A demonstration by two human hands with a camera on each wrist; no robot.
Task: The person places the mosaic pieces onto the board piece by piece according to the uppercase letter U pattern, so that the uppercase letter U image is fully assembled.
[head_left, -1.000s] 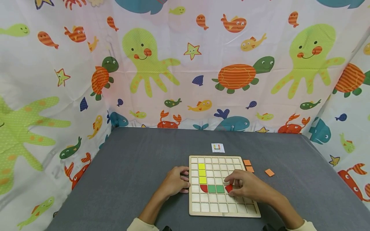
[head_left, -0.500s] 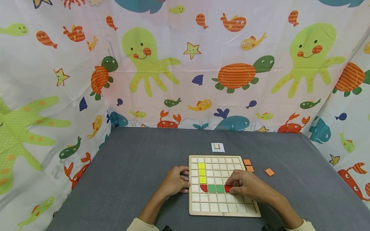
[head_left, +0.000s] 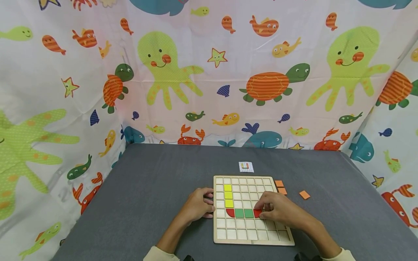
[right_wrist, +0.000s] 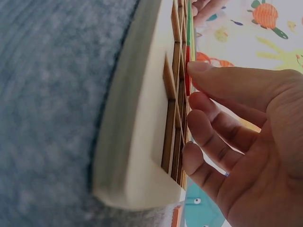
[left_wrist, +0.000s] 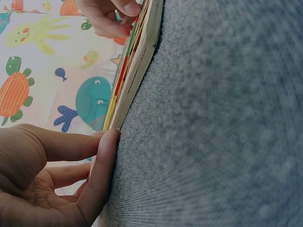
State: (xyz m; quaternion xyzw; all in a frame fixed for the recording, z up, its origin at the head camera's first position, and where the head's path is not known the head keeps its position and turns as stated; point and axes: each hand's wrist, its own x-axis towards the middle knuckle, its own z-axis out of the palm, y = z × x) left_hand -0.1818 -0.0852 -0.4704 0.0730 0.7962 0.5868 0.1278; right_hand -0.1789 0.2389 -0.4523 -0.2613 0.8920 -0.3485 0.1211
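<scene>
A wooden grid board [head_left: 237, 235] lies on the dark grey table. Three yellow square tiles [head_left: 228, 194] run down one column, and below them a row has a red quarter-round tile [head_left: 230, 212] and two green square tiles [head_left: 244, 213]. At that row's right end, my right hand [head_left: 281, 211] has thumb and fingertips on another red tile [head_left: 257, 212], partly hidden by them; the right wrist view shows the thumb on this red tile [right_wrist: 188, 71]. My left hand [head_left: 197, 205] holds the board's left edge, thumb and index finger together there in the left wrist view.
A small printed card [head_left: 246, 167] with a coloured pattern lies behind the board. Two orange square tiles [head_left: 281, 190] are by the board's right edge, and a third orange tile [head_left: 304, 195] lies farther right. A patterned sea-animal curtain [head_left: 209, 83] stands behind the table.
The red tile under my right hand was tilted a second ago and now sits level beside the green tiles. My right hand has shifted slightly; my left hand has stayed put.
</scene>
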